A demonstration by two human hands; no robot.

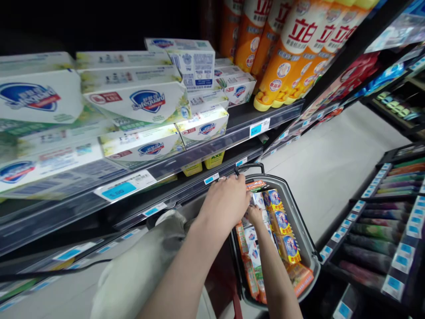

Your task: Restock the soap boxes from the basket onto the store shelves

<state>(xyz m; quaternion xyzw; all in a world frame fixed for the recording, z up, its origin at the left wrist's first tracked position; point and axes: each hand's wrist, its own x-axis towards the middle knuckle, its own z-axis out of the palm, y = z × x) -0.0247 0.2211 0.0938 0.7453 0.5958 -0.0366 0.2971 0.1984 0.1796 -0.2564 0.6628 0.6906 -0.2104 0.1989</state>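
Observation:
A grey shopping basket [303, 230] stands on the floor below me, packed with rows of wrapped soap bars [280, 221] and orange packets [250, 274]. My left hand [226, 201] hovers over the basket's near-left corner, knuckles up. Its fingers curl down beside an orange packet [255, 184], hiding what they grip. My right hand [255, 215] reaches into the basket and rests on the white packs [251, 235]. Its fingers are tucked under the left hand and hidden. The black basket handle [249, 165] lies folded back just beyond my left hand.
Shelves on the left carry stacked Safeguard soap boxes [146, 104] and orange bottles [285, 57], with price tags [124, 186] along the rail. A lower shelf edge runs close to the basket. Racks of goods [381, 221] stand on the right. Pale floor runs between them.

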